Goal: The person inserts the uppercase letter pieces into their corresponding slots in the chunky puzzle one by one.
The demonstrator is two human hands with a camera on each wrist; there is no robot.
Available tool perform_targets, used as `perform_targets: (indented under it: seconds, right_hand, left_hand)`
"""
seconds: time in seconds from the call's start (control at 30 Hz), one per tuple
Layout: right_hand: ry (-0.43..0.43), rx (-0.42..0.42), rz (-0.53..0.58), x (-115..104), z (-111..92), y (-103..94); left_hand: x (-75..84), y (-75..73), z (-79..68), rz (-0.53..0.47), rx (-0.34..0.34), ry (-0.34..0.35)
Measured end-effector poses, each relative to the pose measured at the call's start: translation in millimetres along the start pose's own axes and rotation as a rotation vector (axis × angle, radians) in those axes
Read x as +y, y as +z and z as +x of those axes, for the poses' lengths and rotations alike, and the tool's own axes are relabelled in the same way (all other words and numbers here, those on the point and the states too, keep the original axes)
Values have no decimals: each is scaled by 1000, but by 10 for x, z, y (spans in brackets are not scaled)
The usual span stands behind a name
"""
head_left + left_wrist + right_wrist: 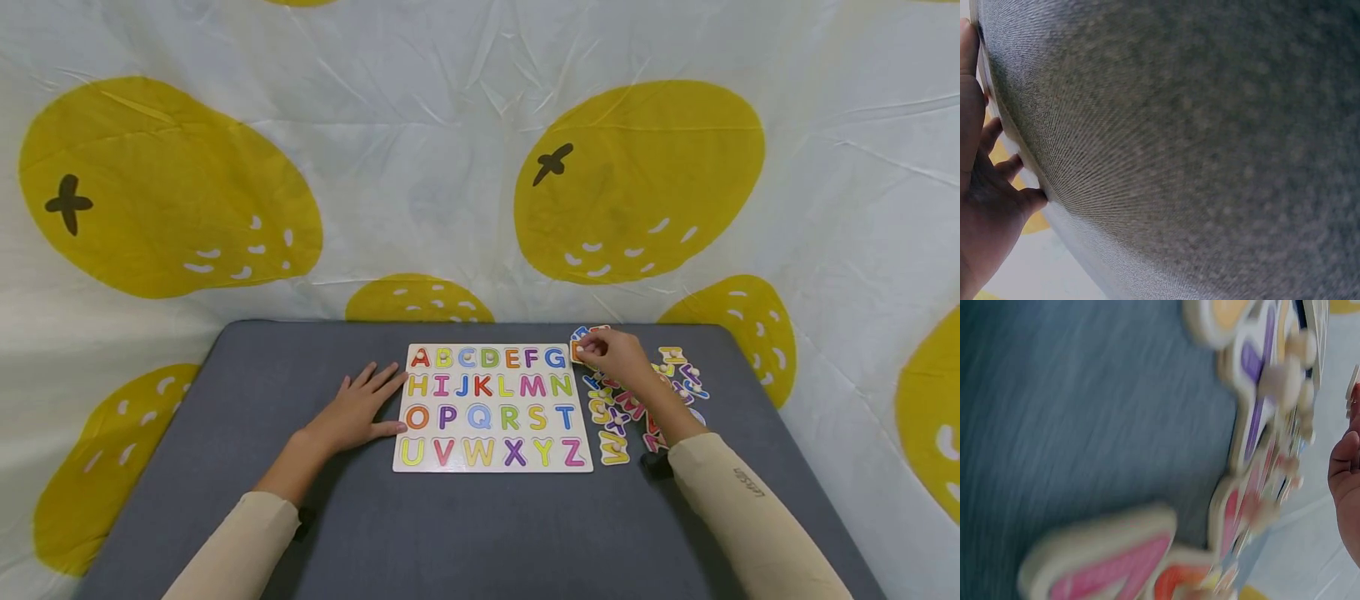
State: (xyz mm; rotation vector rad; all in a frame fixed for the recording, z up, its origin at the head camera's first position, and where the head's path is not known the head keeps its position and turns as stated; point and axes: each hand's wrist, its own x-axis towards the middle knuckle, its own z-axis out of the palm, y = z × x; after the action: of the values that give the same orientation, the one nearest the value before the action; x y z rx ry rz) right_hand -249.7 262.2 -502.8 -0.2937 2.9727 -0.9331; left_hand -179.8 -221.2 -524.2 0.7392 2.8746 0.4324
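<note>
A pale alphabet board (492, 457) with colourful printed letters lies flat on the table. Knobbed letters sit at its A, B and C places. My left hand (356, 414) rests beside it with fingers spread, fingertips and thumb touching its left edge; the left wrist view shows that hand (991, 206) along the edge too. Beyond the board's upper right corner, my right hand (618, 357) pinches a wooden letter piece (576, 351), mostly orange-red; which letter cannot be read. In the right wrist view that hand (1349, 481) is only partly in frame.
Right of the board lies a loose pile of knobbed wooden letters, including a yellow one (614, 447) nearest the front and a purple X (617, 422). Several more lie under and beyond my right forearm. A fruit-patterned cloth (420, 192) hangs behind the grey table (480, 533).
</note>
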Motion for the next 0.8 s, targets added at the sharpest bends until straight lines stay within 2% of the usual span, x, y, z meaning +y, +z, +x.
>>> perform_targets:
  seconds: [0.2, 0.37, 0.63, 0.8]
  right_hand:
    - [-75, -43, 64, -242, 65, 157]
    - [-83, -90, 104, -437, 159, 297]
    - [-123, -108, 19, -658, 352, 531]
    - [-115, -134, -31, -770, 427, 628]
  left_hand:
    - [7, -19, -2, -5, 2, 3]
    - [-7, -12, -1, -7, 2, 4]
    - [-30, 18, -1, -8, 2, 3]
    - [-34, 23, 7, -1, 5, 6]
